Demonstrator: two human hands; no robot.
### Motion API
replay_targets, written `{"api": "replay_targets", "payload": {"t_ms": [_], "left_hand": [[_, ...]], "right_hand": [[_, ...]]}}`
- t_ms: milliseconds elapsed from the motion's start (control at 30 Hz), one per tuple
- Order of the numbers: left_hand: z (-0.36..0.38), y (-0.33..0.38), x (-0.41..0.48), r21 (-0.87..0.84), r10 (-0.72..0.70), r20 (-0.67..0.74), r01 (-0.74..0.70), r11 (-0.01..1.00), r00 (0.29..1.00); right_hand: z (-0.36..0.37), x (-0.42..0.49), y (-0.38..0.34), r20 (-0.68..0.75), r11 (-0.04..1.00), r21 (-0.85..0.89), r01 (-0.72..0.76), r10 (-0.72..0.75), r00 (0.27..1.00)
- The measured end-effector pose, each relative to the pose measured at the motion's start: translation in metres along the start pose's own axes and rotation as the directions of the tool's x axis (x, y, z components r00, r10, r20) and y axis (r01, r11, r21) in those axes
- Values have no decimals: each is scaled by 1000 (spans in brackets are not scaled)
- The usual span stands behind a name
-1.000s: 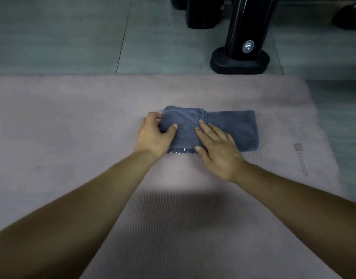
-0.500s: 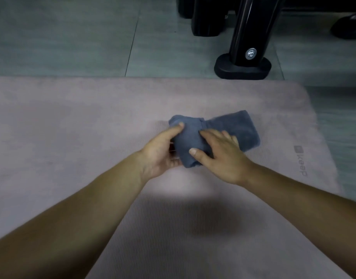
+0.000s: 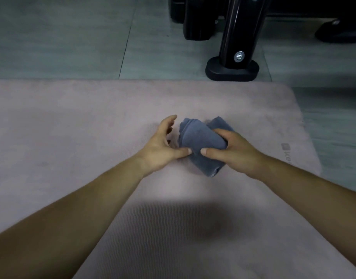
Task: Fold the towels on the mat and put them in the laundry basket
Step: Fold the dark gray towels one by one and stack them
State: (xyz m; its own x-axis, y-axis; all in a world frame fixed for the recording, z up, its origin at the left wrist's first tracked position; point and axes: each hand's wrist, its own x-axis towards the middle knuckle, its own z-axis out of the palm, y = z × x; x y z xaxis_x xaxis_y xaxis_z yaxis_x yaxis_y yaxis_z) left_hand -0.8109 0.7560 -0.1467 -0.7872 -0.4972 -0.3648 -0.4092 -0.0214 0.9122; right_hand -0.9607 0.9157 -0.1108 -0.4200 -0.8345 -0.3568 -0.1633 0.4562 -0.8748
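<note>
Mat (image 3: 72, 127) of pale pink ribbed foam lies over grey floor tiles (image 3: 62, 37) and fills most of the view. Left hand (image 3: 163, 146), reaching in from 7 o'clock, is wide. Its fingers are spread and loosely curved in the air, and only the thumb tip touches the near left edge of a blue-grey folded terry towel (image 3: 199, 141). This towel sits over the mat just toward 3 o'clock of the view's middle, its layered end turned to 11 o'clock. Whether it rests on the mat or is raised, I cannot tell. Right hand (image 3: 233, 152), coming from 4 o'clock, holds the towel, thumb across its near face, fingers wrapped round the far side. At 12 o'clock from this hand, a glossy black stand foot (image 3: 232, 70) stands on the tiles just beyond the mat. At 3 o'clock, a grey printed logo (image 3: 286, 156) marks the mat.
</note>
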Motion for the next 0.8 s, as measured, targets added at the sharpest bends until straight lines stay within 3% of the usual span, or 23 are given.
{"api": "replay_targets", "payload": {"t_ms": [67, 133, 167, 233, 300, 367, 433, 533, 667, 800], "left_hand": [[-2, -4, 7, -73, -6, 171, 19, 997, 985], [6, 0, 12, -76, -36, 241, 56, 996, 970], [14, 3, 14, -29, -63, 226, 71, 997, 972], [30, 10, 20, 135, -92, 127, 75, 988, 988], [43, 14, 26, 294, -125, 52, 104, 950, 991], [52, 18, 31, 376, -152, 37, 127, 918, 988], [57, 21, 33, 446, -171, 27, 141, 884, 985], [63, 27, 33, 506, -216, -22, 198, 840, 976], [67, 34, 35, 397, -340, -7, 315, 862, 940], [61, 28, 35, 50, -473, 117, 470, 881, 873]], "right_hand": [[-8, -1, 6, 87, 972, 220, -84, 66, 994], [-17, -2, 14, 192, 895, 390, -219, 154, 969], [-20, -2, 18, 201, 854, 439, -278, 208, 957], [-22, -2, 25, 87, 802, 492, -339, 342, 936], [-20, -5, 27, -91, 809, 438, -392, 474, 876], [-18, -10, 30, -174, 817, 321, -480, 548, 818], [-13, -17, 30, -142, 758, 349, -552, 625, 768], [-6, -27, 29, 24, 601, 551, -580, 683, 730], [-1, -27, 29, 25, 535, 686, -493, 660, 751], [0, -24, 27, 55, 547, 708, -447, 588, 807]]}}
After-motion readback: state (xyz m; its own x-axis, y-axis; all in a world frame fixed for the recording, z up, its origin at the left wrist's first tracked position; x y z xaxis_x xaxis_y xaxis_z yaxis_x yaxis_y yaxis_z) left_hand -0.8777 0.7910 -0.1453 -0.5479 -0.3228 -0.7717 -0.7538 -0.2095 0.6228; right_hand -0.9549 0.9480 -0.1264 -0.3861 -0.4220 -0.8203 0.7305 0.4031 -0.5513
